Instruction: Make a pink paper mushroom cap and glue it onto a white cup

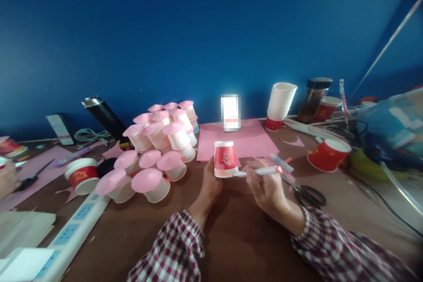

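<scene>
Holding an upturned red paper cup (225, 159) above the table (231, 233), the left hand (209, 183) is closed around its rim, while the right hand (266, 185) pinches a marker (261, 171) whose tip meets that rim. Judged: tracing or marking; steady rotation comes next. Roughly fourteen pink-capped cups (158, 150) sit left; one pair of scissors (306, 193) lies right.

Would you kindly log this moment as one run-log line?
left hand: holds upturned red paper cup | right hand: holds pen, tip at cup rim | scissors: beside right hand
</scene>
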Demonstrator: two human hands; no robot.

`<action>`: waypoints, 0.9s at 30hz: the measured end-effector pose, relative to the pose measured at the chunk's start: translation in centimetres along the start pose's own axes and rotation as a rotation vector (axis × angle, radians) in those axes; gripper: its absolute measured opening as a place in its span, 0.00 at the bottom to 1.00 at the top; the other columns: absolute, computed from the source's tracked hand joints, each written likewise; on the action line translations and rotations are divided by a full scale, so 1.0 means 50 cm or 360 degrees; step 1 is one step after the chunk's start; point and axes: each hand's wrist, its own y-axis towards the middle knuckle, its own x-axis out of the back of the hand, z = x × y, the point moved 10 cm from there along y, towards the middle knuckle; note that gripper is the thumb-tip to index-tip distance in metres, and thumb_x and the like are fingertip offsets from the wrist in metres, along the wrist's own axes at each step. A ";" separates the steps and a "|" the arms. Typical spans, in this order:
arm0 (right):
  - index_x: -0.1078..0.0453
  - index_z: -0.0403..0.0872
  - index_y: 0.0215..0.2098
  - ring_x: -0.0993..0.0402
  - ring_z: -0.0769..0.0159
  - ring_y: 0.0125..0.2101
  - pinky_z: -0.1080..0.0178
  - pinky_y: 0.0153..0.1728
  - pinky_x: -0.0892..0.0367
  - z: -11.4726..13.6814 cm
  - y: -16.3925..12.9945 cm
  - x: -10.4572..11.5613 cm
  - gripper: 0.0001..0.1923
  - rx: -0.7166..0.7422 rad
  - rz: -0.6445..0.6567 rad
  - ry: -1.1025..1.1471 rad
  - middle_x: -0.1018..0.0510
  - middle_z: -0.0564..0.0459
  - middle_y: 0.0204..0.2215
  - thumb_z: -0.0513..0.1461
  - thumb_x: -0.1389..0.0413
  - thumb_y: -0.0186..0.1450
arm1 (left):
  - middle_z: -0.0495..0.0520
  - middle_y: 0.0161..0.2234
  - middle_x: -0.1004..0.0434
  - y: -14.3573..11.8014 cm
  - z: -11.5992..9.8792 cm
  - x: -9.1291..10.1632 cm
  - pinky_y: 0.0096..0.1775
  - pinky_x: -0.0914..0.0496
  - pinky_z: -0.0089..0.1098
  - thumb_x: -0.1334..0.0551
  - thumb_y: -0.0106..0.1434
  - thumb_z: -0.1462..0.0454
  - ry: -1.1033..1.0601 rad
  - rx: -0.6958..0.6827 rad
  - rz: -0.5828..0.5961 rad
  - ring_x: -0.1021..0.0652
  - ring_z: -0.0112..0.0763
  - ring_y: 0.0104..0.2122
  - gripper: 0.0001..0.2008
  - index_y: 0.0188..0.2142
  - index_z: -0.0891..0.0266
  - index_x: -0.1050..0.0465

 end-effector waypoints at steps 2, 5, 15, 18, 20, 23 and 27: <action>0.36 0.45 0.33 0.33 0.67 0.22 0.63 0.25 0.38 0.001 0.001 0.002 0.07 0.0001 -0.0015 -0.0010 0.28 0.51 0.25 0.35 0.54 0.66 | 0.52 0.31 0.24 0.001 0.004 -0.001 0.33 0.34 0.28 0.41 0.56 0.64 -0.0019 0.0014 0.0010 0.28 0.29 0.29 0.08 0.34 0.66 0.29; 0.36 0.46 0.33 0.33 0.66 0.23 0.62 0.26 0.37 0.005 0.003 0.009 0.07 0.0027 -0.0077 -0.0050 0.28 0.51 0.25 0.35 0.54 0.66 | 0.53 0.32 0.23 0.001 0.008 -0.005 0.34 0.33 0.28 0.41 0.56 0.63 -0.0023 0.0045 0.0043 0.27 0.29 0.30 0.09 0.35 0.66 0.29; 0.36 0.46 0.32 0.33 0.66 0.22 0.63 0.26 0.38 -0.002 0.002 0.017 0.07 -0.0016 -0.0153 -0.0057 0.29 0.52 0.23 0.35 0.54 0.66 | 0.52 0.30 0.22 -0.001 -0.002 -0.007 0.33 0.33 0.28 0.40 0.54 0.62 -0.0045 0.0048 0.0051 0.26 0.31 0.29 0.09 0.34 0.65 0.27; 0.36 0.46 0.31 0.33 0.66 0.22 0.62 0.26 0.37 0.001 0.004 0.021 0.07 -0.0003 -0.0166 -0.0050 0.28 0.52 0.23 0.35 0.54 0.66 | 0.53 0.30 0.22 0.000 -0.001 -0.006 0.33 0.33 0.29 0.38 0.53 0.61 -0.0048 0.0050 0.0038 0.26 0.31 0.29 0.10 0.33 0.66 0.28; 0.36 0.46 0.31 0.33 0.66 0.22 0.62 0.27 0.37 0.000 0.006 0.021 0.08 -0.0017 -0.0163 -0.0040 0.29 0.52 0.22 0.34 0.54 0.66 | 0.53 0.30 0.22 -0.001 -0.001 -0.006 0.33 0.33 0.30 0.38 0.53 0.61 -0.0074 0.0060 0.0032 0.26 0.31 0.29 0.11 0.33 0.66 0.28; 0.36 0.46 0.31 0.34 0.66 0.21 0.62 0.26 0.37 -0.003 0.006 0.019 0.08 -0.0038 -0.0147 -0.0039 0.29 0.53 0.22 0.35 0.54 0.66 | 0.53 0.30 0.23 -0.001 0.001 -0.007 0.33 0.33 0.30 0.37 0.52 0.60 -0.0112 0.0087 0.0031 0.27 0.31 0.29 0.11 0.32 0.66 0.28; 0.36 0.46 0.32 0.33 0.67 0.22 0.63 0.25 0.38 -0.006 0.003 0.009 0.06 -0.0029 -0.0081 -0.0030 0.29 0.53 0.23 0.34 0.53 0.65 | 0.51 0.28 0.25 -0.001 -0.003 -0.003 0.31 0.34 0.28 0.37 0.52 0.60 -0.0149 0.0097 -0.0012 0.28 0.28 0.27 0.10 0.29 0.65 0.28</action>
